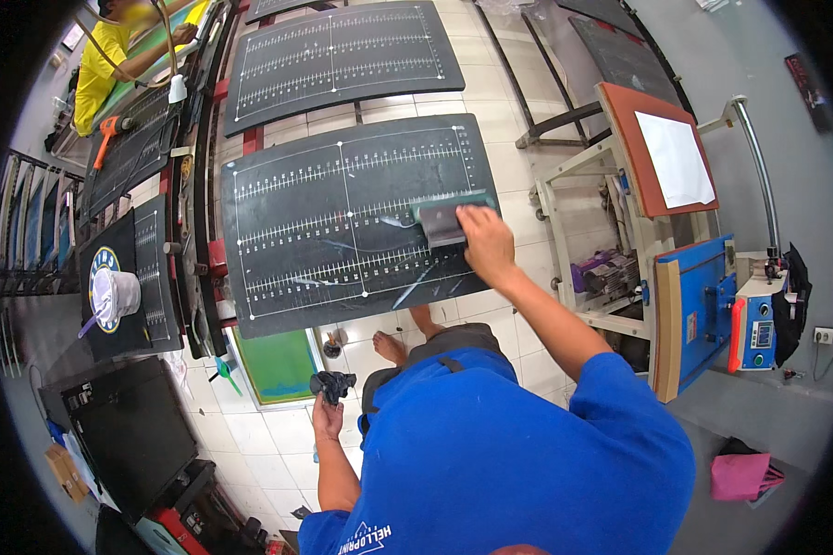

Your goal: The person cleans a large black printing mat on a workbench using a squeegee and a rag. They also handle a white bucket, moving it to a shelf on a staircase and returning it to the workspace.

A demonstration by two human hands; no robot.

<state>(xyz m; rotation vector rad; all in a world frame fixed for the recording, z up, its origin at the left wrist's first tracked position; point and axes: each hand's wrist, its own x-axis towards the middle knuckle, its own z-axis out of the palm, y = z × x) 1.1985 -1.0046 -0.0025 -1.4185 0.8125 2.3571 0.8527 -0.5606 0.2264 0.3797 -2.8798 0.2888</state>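
My right hand is closed on the end of a squeegee with a dark grey body and a green strip along its far edge. The squeegee lies over the right part of a black platen marked with white ruler lines. Pale, wet-looking streaks run across the platen near the tool. Down by my left side, my left hand grips a crumpled black cloth, held off the platen's near edge.
Another black platen lies beyond. On the left, a white tub stands on dark fabric. A green-meshed screen frame leans below. A heat press and an orange-brown board are to the right. A person in yellow works far left.
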